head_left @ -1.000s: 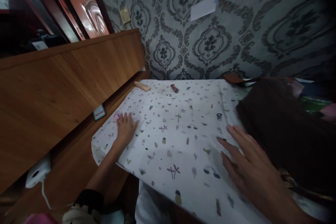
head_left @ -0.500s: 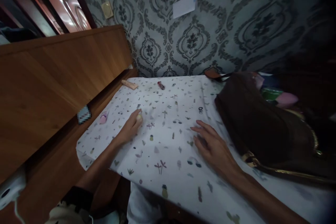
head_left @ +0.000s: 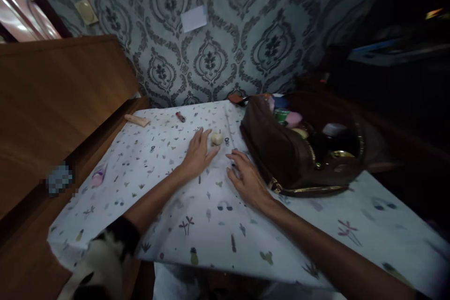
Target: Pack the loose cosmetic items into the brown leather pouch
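My left hand (head_left: 197, 153) lies flat on the white patterned cloth (head_left: 147, 168), fingers stretched out. A small cream-coloured round object (head_left: 217, 138) sits at its fingertips, touching or nearly touching them. My right hand (head_left: 246, 177) rests open on the cloth just right of the left, fingers spread, close to the side of a brown bag (head_left: 277, 150). The bag lies open on the cloth with several coloured items (head_left: 288, 116) showing inside.
A tan tube (head_left: 137, 120) and a small red item (head_left: 180, 116) lie near the cloth's far edge. A pink object (head_left: 97, 178) sits at the left. A wooden cabinet (head_left: 52, 103) rises on the left, patterned wallpaper (head_left: 228, 33) behind. Dark furniture stands on the right.
My left hand slid from the cloth's left side toward the middle, bringing the small cream object along. My right hand moved in beside it. The view swung right, showing the bag's open mouth.
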### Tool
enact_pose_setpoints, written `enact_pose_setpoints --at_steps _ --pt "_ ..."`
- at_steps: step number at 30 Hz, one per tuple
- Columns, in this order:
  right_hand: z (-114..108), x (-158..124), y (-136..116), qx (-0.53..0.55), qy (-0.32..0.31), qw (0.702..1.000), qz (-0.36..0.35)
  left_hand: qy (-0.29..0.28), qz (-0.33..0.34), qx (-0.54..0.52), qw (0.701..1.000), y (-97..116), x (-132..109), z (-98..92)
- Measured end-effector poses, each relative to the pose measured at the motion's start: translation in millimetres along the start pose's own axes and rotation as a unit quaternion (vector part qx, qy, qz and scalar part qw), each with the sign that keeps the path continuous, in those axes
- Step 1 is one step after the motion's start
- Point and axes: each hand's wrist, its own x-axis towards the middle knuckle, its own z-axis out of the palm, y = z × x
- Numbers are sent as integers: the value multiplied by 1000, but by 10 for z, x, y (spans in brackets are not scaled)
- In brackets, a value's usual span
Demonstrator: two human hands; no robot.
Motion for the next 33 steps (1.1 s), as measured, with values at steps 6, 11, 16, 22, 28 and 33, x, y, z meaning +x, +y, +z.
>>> enact_pose_setpoints --at_steps 6,11,16,22,28,33 --pt "-66 60 99 10 44 998 52 -75 99 17 992 217 1144 569" --pt "-93 48 85 8 22 999 42 -73 132 14 988 283 888 686" --pt "-53 47 124 20 36 998 47 -49 139 -25 989 244 384 283" --pt "-55 63 142 13 23 999 45 26 82 -66 994 188 159 129" --pt "-115 62 64 -2 -9 1000 29 -52 151 -22 987 209 -86 330" --pt "-137 68 16 2 -22 999 39 -78 184 -72 977 277 -287 221"
